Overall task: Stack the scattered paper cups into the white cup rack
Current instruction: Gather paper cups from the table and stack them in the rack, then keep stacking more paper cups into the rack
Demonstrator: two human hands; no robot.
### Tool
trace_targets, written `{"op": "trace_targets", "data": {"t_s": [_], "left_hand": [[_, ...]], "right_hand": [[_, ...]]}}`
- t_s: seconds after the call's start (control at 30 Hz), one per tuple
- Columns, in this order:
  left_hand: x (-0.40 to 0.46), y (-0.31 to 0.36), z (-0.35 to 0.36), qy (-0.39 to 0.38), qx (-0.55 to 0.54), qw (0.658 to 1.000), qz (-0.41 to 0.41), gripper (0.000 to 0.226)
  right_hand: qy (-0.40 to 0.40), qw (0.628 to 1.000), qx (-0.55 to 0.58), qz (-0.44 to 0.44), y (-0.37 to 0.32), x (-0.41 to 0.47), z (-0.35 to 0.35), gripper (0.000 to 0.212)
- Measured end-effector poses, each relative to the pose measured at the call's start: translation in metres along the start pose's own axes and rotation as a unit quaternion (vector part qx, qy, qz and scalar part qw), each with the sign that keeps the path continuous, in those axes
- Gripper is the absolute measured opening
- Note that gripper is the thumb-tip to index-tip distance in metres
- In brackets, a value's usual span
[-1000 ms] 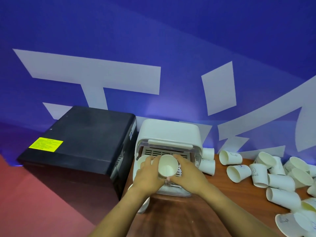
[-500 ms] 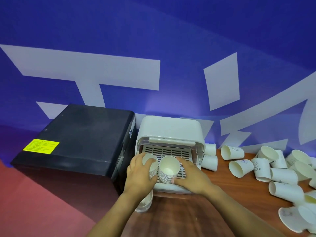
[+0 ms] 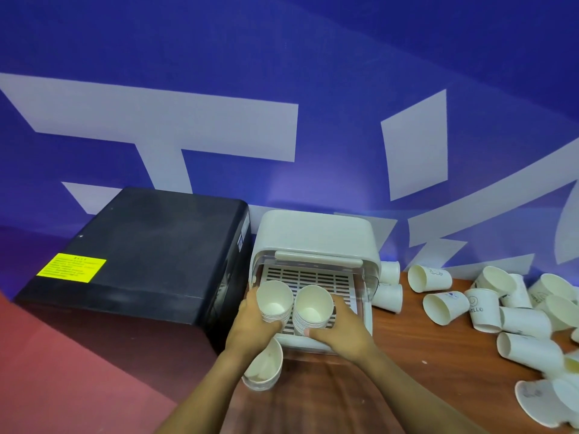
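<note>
The white cup rack (image 3: 316, 236) stands on the wooden table with its front lid raised and its slotted tray (image 3: 313, 278) showing. Two stacks of white paper cups stand on the tray's front part. My left hand (image 3: 250, 324) grips the left stack (image 3: 275, 300). My right hand (image 3: 341, 335) holds the right stack (image 3: 312, 306), thumb across its base. A third short stack (image 3: 263, 368) lies on the table under my left wrist. Several loose paper cups (image 3: 445, 306) lie scattered to the right.
A black box (image 3: 141, 255) with a yellow label stands directly left of the rack. A blue and white banner rises behind the table. Two cups (image 3: 388, 285) lie against the rack's right side. Bare wooden table (image 3: 407, 371) lies in front of the rack.
The left stack now stands fully in view beside the right one, and both hands have shifted slightly toward me along the tray's front. The camera has tilted a little.
</note>
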State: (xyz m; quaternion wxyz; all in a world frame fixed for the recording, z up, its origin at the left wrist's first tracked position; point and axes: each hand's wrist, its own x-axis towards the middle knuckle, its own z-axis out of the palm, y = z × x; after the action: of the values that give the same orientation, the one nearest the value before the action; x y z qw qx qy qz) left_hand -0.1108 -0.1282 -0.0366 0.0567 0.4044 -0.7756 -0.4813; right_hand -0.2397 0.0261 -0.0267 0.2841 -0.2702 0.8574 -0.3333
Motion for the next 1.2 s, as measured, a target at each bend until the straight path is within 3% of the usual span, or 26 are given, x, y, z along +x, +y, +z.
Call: {"op": "trace_targets", "data": {"t_s": [0.17, 0.5, 0.77, 0.97, 1.07, 1.2], "left_hand": [[0.008, 0.004, 0.005, -0.001, -0.020, 1.000, 0.013, 0.070], [0.029, 0.028, 0.014, 0.015, -0.088, 0.995, 0.043, 0.057], [0.069, 0.033, 0.039, 0.073, -0.166, 0.982, 0.060, 0.073], [0.088, 0.040, 0.045, 0.121, -0.179, 0.975, 0.056, 0.050], [0.095, 0.036, 0.044, 0.112, -0.172, 0.978, 0.034, 0.047], [0.087, 0.037, 0.041, 0.080, -0.172, 0.982, 0.008, 0.065]], "right_hand": [[0.013, 0.999, 0.039, 0.018, 0.000, 0.004, 0.002, 0.079], [0.046, 0.994, 0.094, 0.029, -0.008, 0.018, -0.011, 0.073], [0.093, 0.984, 0.146, 0.040, -0.014, 0.046, -0.018, 0.050], [0.129, 0.971, 0.199, 0.035, -0.009, 0.071, -0.011, 0.026], [0.118, 0.973, 0.196, 0.041, -0.009, 0.077, -0.011, 0.017], [0.094, 0.981, 0.166, 0.040, -0.008, 0.072, -0.014, 0.021]]}}
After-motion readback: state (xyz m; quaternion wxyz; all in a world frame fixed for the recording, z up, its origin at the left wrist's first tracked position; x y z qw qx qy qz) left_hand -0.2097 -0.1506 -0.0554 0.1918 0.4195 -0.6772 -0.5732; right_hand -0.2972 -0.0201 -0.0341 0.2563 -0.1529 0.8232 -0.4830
